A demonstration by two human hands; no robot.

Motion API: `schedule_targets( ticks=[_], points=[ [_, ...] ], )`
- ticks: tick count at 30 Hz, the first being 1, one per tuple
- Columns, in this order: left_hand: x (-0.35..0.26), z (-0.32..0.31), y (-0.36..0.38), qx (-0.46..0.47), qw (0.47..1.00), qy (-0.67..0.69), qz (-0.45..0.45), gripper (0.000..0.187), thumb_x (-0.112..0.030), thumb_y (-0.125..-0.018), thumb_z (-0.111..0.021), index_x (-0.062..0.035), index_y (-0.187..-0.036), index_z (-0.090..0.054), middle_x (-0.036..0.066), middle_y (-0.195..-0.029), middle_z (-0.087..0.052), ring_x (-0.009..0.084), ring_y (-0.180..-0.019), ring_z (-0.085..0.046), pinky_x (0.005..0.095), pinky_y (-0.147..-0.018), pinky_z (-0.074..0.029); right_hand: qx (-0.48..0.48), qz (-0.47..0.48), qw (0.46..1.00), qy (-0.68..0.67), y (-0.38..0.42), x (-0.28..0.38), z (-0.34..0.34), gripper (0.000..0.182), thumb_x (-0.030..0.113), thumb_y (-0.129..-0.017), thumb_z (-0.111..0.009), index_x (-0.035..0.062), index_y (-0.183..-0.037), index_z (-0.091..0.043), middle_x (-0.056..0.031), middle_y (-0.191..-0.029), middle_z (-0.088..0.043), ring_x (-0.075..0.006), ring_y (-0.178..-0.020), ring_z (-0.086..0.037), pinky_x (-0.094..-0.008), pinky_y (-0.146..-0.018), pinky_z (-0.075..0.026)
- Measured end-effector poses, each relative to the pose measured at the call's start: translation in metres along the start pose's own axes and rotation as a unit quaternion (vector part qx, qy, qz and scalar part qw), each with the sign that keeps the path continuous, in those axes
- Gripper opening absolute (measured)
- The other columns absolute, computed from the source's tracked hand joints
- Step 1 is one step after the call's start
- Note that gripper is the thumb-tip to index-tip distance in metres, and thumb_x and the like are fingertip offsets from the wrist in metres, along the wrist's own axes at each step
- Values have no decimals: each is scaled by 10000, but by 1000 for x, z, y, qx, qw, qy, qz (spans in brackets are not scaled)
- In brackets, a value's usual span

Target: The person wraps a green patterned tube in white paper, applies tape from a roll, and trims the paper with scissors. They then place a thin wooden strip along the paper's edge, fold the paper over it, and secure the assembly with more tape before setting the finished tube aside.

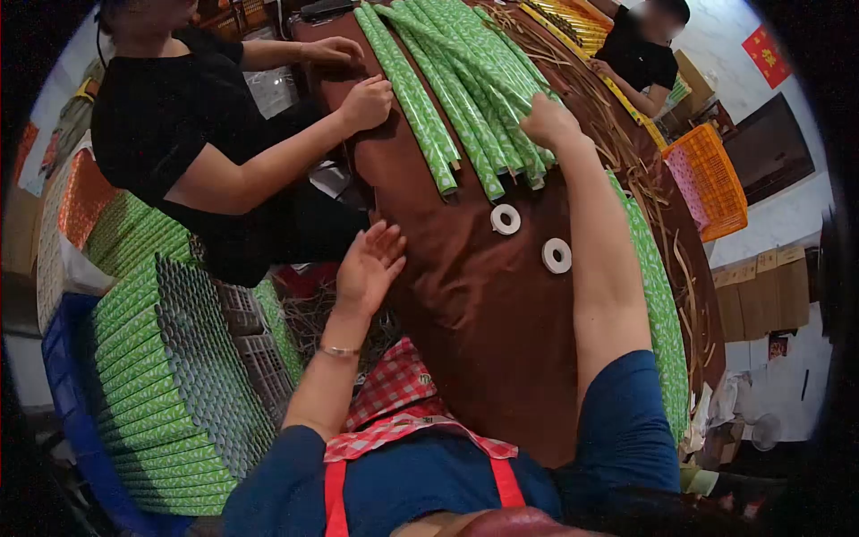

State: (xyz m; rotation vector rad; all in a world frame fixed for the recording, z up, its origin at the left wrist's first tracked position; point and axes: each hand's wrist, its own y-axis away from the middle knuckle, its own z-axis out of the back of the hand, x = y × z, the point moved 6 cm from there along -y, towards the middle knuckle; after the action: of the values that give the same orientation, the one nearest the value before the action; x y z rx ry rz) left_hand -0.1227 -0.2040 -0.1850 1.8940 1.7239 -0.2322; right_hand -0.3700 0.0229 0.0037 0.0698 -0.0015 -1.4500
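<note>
Long green patterned rolls (447, 98) lie side by side across the brown-covered table (474, 313). My right hand (548, 123) is at the right side of these rolls, its fingers closed round the green roll that lies slantwise over the others. Over the table's left edge hangs my left hand (369, 268), palm up, fingers apart, holding nothing. Two white tape rings, one (506, 219) just below the roll ends and another (557, 256) beside my right forearm, rest on the cloth.
A co-worker's hand (365, 104) touches the leftmost roll. Another person (637, 63) sits at the far right by an orange crate (707, 182). Brown strips (667, 210) litter the right edge. Stacked green tubes (161, 358) fill a blue crate (76, 394) at lower left.
</note>
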Motion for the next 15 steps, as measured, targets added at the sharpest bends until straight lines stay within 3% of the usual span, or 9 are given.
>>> schedule_targets(
  ticks=[1, 2, 4, 6, 8, 11, 13, 15],
  points=[
    [-10, -23, -20, 29, 998, -56, -21, 430, -412, -1019, -374, -126, -1310, -510, 43, -1321, -514, 230, -1280, -419, 450, -1081, -282, 14, 29, 999, 10, -2, -1, -3, 495, 279, -853, -592, -18, -1234, -483, -252, -1177, -614, -344, -1084, -621, -457, -899, -496],
    [-19, -46, -44, 57, 991, -114, -41, 457, -419, -1020, -370, -120, -1346, -482, 44, -1338, -504, 223, -1288, -412, 451, -1080, -284, 29, 61, 997, 46, 4, 9, -2, 421, 282, -831, -621, 6, -1145, -576, -222, -1137, -641, -332, -1060, -632, -444, -892, -501],
    [-43, -84, -101, 26, 966, -221, -129, 471, -427, -1003, -398, -125, -1361, -448, 52, -1377, -492, 231, -1260, -446, 420, -1009, -330, 97, 65, 992, 43, -8, 14, -26, 335, 273, -797, -651, 34, -1032, -654, -173, -1095, -672, -325, -1022, -647, -443, -873, -507],
    [-64, -113, -169, 29, 981, -172, -91, 561, -446, -990, -421, -128, -1443, -329, 52, -1382, -453, 254, -1243, -448, 461, -1005, -325, 157, 70, 983, 61, 1, 35, -23, 311, 242, -767, -665, 47, -1010, -679, -154, -1052, -689, -325, -982, -662, -448, -837, -519],
    [-100, -146, -226, 90, 977, -177, -82, 654, -406, -1039, -274, -131, -1525, 66, 114, -1590, -60, 334, -1438, -181, 522, -1156, -153, 197, 96, 973, 69, 2, 48, -33, 347, 312, -782, -700, 55, -1015, -685, -152, -1058, -690, -327, -1014, -653, -460, -876, -511],
    [-131, -162, -240, -22, 953, -291, -77, 678, -366, -1036, -320, -108, -1515, 84, 135, -1585, -21, 348, -1440, -153, 520, -1158, -215, 168, 78, 981, 61, 21, 58, -33, 472, 369, -778, -724, 49, -1113, -635, -168, -1178, -640, -336, -1084, -618, -467, -917, -497],
    [-120, -178, -213, 95, 967, -232, -46, 737, -387, -1019, -392, -103, -1518, 70, 173, -1570, -80, 348, -1422, -211, 515, -1147, -243, 163, 97, 980, 65, 23, 54, -39, 492, 374, -772, -731, 51, -1125, -619, -168, -1180, -635, -341, -1079, -617, -463, -913, -499],
    [-113, -156, -169, 267, 947, -174, -39, 777, -447, -996, -430, -103, -1524, 23, 198, -1546, -147, 352, -1354, -355, 527, -1075, -359, 162, 116, 978, 66, 23, 48, -48, 513, 379, -765, -738, 53, -1138, -603, -168, -1181, -631, -347, -1074, -616, -459, -910, -500]
  ],
)
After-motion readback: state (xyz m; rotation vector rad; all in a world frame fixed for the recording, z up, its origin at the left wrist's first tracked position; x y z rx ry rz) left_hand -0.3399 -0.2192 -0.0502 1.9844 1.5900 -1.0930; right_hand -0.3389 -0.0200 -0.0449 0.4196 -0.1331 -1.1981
